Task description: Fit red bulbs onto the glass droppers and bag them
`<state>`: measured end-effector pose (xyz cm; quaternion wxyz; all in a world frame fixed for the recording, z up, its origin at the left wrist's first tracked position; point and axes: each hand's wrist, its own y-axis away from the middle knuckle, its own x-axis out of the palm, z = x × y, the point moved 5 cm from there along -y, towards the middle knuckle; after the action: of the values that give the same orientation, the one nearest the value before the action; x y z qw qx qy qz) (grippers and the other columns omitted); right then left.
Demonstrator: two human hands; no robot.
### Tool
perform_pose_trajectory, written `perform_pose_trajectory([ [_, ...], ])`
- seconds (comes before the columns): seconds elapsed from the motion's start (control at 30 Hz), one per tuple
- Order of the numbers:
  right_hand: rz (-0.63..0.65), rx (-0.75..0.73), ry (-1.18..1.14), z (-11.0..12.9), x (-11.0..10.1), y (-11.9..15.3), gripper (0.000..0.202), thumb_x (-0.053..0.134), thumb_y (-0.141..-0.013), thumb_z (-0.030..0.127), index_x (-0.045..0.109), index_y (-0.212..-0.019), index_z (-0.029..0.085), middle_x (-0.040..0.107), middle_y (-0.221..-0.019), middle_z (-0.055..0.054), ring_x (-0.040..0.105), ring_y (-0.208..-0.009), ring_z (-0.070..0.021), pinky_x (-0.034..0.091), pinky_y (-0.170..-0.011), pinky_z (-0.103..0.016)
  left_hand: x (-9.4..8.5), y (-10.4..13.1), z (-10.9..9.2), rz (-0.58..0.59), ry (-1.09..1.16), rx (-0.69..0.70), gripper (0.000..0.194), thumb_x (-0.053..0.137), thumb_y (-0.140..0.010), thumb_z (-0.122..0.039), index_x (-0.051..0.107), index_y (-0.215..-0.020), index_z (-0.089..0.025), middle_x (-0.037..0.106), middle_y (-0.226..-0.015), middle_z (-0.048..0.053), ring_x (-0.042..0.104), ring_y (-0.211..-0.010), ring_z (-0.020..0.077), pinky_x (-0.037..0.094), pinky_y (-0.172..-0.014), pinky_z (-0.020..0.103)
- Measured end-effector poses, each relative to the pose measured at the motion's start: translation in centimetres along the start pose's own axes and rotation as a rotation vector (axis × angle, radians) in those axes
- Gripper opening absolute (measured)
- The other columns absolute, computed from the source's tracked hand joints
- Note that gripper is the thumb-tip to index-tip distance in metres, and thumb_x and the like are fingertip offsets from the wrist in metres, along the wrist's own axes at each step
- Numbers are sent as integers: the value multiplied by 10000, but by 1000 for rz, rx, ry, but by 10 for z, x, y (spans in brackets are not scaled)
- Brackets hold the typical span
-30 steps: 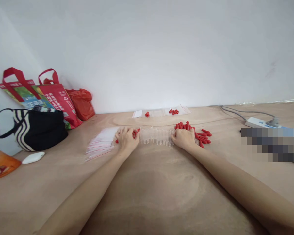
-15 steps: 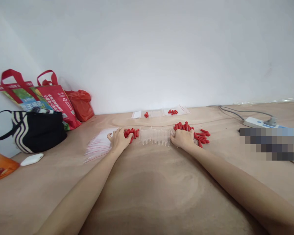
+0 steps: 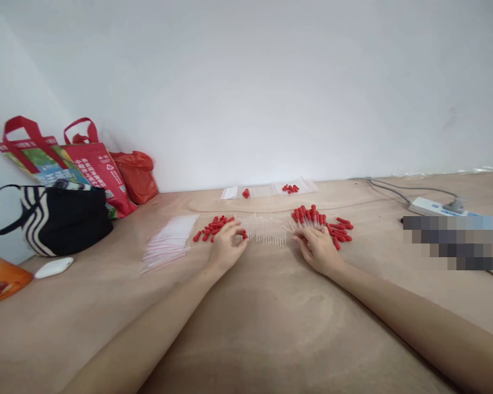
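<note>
My left hand (image 3: 227, 250) pinches a small red rubber dropper bulb (image 3: 244, 235) between thumb and fingers. Just behind it lies a loose pile of red bulbs (image 3: 216, 225). Between my hands, thin clear dropper tubes (image 3: 266, 230) lie side by side in a row. My right hand (image 3: 321, 250) is closed on a clear dropper tube (image 3: 289, 228), whose end points left from the fingertips. Beyond that hand lie several droppers (image 3: 312, 214), clear tubes with red bulbs on them. More red-bulbed pieces (image 3: 342, 232) spread to its right, their tubes hard to make out.
Clear zip bags (image 3: 170, 238) are stacked at left. Near the wall, flat bags (image 3: 271, 189) hold red bulbs and tubes. Shopping bags (image 3: 94, 164), a black bag (image 3: 72, 219) and a white case (image 3: 53, 268) stand far left. A power strip (image 3: 431, 207) lies right.
My left hand has moved right from the bulb pile with a red bulb pinched in it. My right hand has drawn slightly back and right, lifting a tube from the row.
</note>
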<state>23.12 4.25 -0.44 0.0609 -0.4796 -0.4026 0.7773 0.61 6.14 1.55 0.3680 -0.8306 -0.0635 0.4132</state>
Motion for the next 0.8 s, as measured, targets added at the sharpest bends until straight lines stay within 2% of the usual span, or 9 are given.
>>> perform_pose_trajectory([
  [0.07,-12,-64,-22,5,-1,3,177,376,-837,214,542,-883,169,643,-793,-42,547,-688,-146,266,-738,-301,10,6,-17,78,38,84,95,561,-705,-165,577,-796,-189,592,-980,47,583,-875,174,466,-788,309],
  [0.17,-8,-117,-14,12,-2,2,187,388,-835,205,558,-906,172,642,-802,-45,535,-676,-142,262,-753,-309,18,10,-35,142,50,202,97,493,-775,-184,557,-847,-177,615,-903,49,585,-839,158,476,-755,289],
  [0.3,15,-170,-27,21,-2,0,178,408,-821,196,574,-884,171,636,-750,-30,523,-643,-130,248,-771,-318,22,10,-41,195,-31,313,112,428,-826,-193,526,-876,-174,633,-823,27,588,-760,146,385,-899,370],
  [0.37,25,-193,-29,24,-2,-1,184,405,-823,194,577,-884,169,631,-727,-24,516,-622,-122,243,-776,-321,24,11,-41,209,-67,331,115,421,-835,-197,527,-873,-171,636,-837,29,586,-758,141,339,-933,389],
  [0.57,64,-215,-20,29,-2,-2,193,407,-825,206,589,-883,176,630,-713,-18,509,-613,-113,225,-786,-328,24,12,-43,225,-111,344,122,433,-848,-232,541,-866,-179,642,-834,17,580,-760,135,303,-907,396],
  [0.8,102,-248,-71,25,2,-2,205,418,-805,152,604,-881,192,619,-707,-7,516,-638,-114,227,-757,-328,22,12,-45,221,-73,348,159,399,-868,-217,551,-839,-185,634,-806,5,559,-743,118,299,-874,345],
])
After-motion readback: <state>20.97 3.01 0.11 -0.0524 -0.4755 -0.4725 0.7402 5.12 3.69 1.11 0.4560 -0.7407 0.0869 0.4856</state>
